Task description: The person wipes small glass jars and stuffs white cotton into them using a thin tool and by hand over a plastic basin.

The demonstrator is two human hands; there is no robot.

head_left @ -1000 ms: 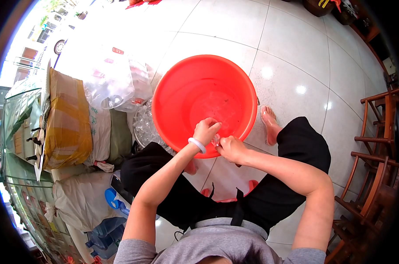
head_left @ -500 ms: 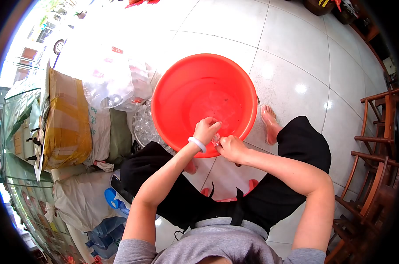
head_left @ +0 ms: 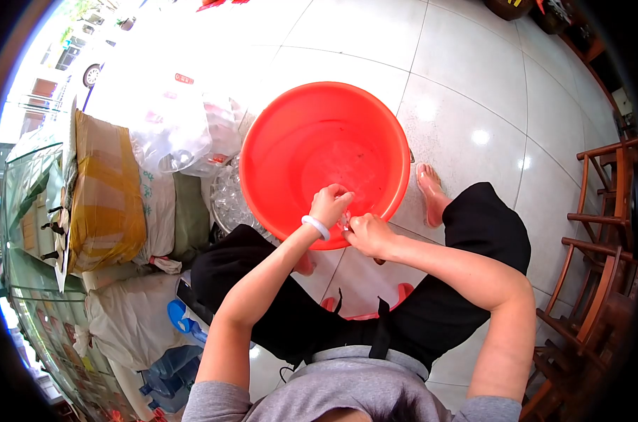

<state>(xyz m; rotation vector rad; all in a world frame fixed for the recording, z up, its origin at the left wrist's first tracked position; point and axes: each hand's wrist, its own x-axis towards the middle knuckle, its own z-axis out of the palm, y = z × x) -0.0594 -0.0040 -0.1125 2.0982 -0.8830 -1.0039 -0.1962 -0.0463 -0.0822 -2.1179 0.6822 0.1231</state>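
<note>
A large red plastic tub [head_left: 326, 105] stands on the floor between my legs, with a little clear, wet-looking stuff and dark specks at its bottom. Over its near rim, my left hand [head_left: 331, 204] and my right hand [head_left: 369, 235] meet with bent fingers. Between them is a small clear, shiny piece [head_left: 345, 221], too small to name. Both hands appear closed on it. A white bangle [head_left: 316, 226] circles my left wrist. Left of the tub, partly behind its rim, sits a metal basin of clear pieces [head_left: 233, 198].
Clear plastic bags [head_left: 185, 133] and a taped cardboard box [head_left: 108, 193] stand at the left, with white sacks [head_left: 139, 316] nearer me. Wooden chairs [head_left: 604, 204] line the right side. A bare foot [head_left: 432, 193] rests beside the tub on the tiled floor [head_left: 474, 98].
The view has shifted very slightly. Both hands stay together over the tub's near rim, with only a small movement of the fingers around the clear piece.
</note>
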